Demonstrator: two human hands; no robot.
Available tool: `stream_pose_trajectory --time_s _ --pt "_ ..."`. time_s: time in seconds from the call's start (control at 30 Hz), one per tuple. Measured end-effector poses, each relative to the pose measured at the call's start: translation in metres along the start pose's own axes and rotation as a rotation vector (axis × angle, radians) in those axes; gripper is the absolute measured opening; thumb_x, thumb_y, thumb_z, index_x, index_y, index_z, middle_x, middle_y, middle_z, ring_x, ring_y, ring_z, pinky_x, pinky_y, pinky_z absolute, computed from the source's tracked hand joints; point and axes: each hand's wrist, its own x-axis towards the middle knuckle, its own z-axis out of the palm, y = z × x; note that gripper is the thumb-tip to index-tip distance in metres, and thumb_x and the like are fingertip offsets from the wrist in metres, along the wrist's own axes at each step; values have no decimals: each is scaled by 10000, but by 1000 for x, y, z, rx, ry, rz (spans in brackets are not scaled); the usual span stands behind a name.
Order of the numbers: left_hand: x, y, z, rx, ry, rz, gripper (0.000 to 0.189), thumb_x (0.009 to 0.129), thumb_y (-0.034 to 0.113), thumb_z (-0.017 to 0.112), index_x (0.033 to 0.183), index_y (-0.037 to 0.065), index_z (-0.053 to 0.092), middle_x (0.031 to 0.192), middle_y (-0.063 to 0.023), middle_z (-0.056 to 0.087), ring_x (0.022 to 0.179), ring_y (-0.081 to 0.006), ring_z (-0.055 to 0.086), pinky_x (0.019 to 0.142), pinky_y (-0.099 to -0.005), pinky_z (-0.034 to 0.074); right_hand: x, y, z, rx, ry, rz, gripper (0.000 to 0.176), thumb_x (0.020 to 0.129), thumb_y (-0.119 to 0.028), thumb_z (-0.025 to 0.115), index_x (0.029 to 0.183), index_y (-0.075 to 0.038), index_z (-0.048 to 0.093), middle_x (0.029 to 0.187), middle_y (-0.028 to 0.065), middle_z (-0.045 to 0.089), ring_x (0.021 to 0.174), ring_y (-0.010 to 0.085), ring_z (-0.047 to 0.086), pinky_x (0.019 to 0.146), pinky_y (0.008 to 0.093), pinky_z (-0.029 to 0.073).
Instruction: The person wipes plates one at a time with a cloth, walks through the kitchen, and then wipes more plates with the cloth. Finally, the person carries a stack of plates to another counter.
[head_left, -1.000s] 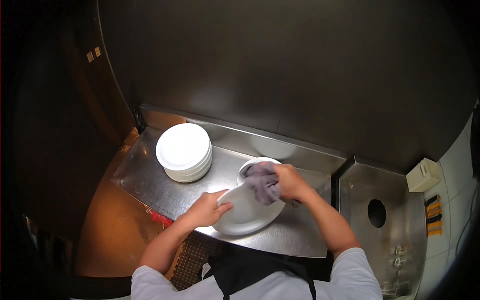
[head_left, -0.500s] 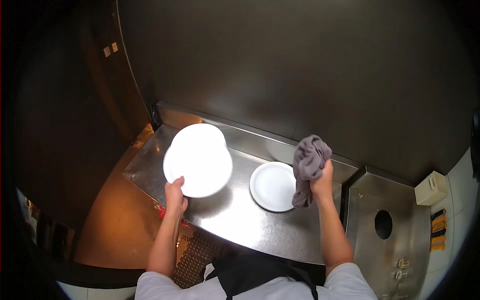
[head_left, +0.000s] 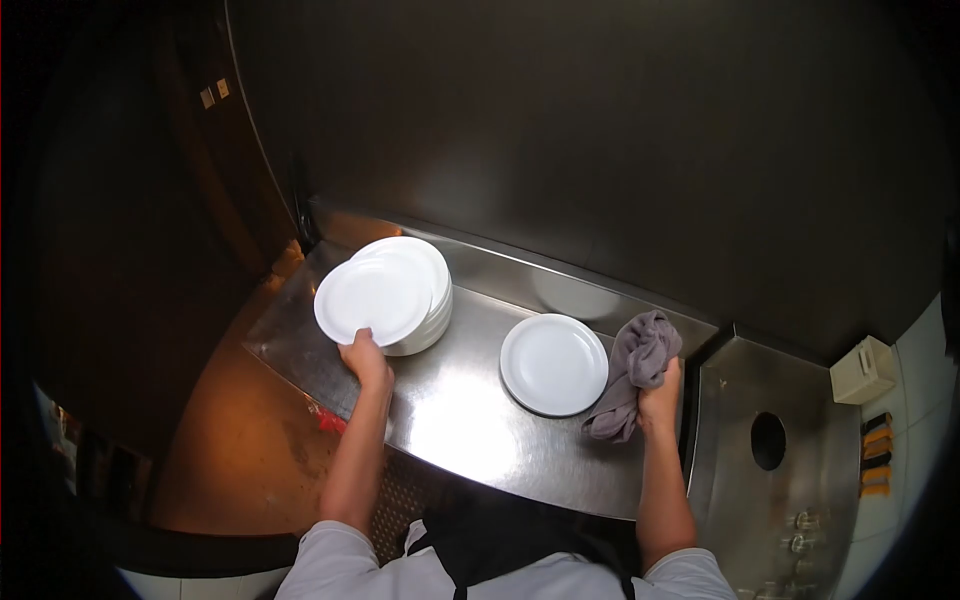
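My left hand [head_left: 368, 360] grips the near rim of a white plate [head_left: 372, 300], thumb on top. That plate overlaps a stack of white plates [head_left: 436, 325] at the left of the steel counter [head_left: 470, 400], its left part sticking out past the stack. My right hand [head_left: 660, 400] is closed round a bunched grey cloth [head_left: 640, 362], at the right side of another white plate [head_left: 554, 365] lying on the counter. A dark edge shows under this plate; how many lie there I cannot tell.
To the right is a steel surface with a round dark hole [head_left: 768, 441]. A white box [head_left: 863, 371] and orange-and-black handles [head_left: 877, 455] are on the tiled wall. A dark panel [head_left: 560, 130] rises behind the counter.
The plate in my left hand has moved up and left, lower over the stack. My right hand and the cloth have moved right and down, uncovering the right edge of the other plate.
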Motion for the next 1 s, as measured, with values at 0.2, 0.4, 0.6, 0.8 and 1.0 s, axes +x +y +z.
stream_pose_trajectory --time_s 0.2,0.4,0.6,0.8,1.0 --pt "-18 12 29 278 116 -89 793 835 68 581 1519 -38 195 1421 -294 452 1269 -396 509 1085 -417 387 -15 15 -9 -6 73 10 483 861 -63 686 1305 -39 498 1213 68 608 1080 175 585 944 320 474" --pt "-17 -3 44 617 134 -237 932 867 293 671 1540 -16 105 1497 -337 284 1390 -425 333 1136 -463 311 -18 22 -2 -16 61 92 432 883 -46 655 1292 -34 515 1223 72 612 1078 173 589 936 312 476" --pt "-116 -60 -10 268 -480 -69 753 946 145 610 1531 -9 162 1369 -228 434 1156 -298 514 977 -353 469 -1 46 22 -728 -2 -273 686 750 -59 749 1382 -61 485 1263 148 607 1136 263 606 979 367 473" --pt "-196 -37 22 1042 -1215 80 1294 626 422 900 1471 -149 102 1403 -313 417 1288 -396 467 1025 -429 428 37 124 42 -1619 -350 -352 859 740 -176 731 1507 -190 346 1426 255 448 1337 390 421 1114 474 331" --pt "-206 -48 19 1027 -1076 219 1288 518 465 927 1414 -145 232 1331 -313 497 1210 -406 533 968 -415 469 29 151 101 -1248 -605 -285 831 746 -177 681 1505 -159 344 1406 252 458 1293 397 440 1089 474 335"
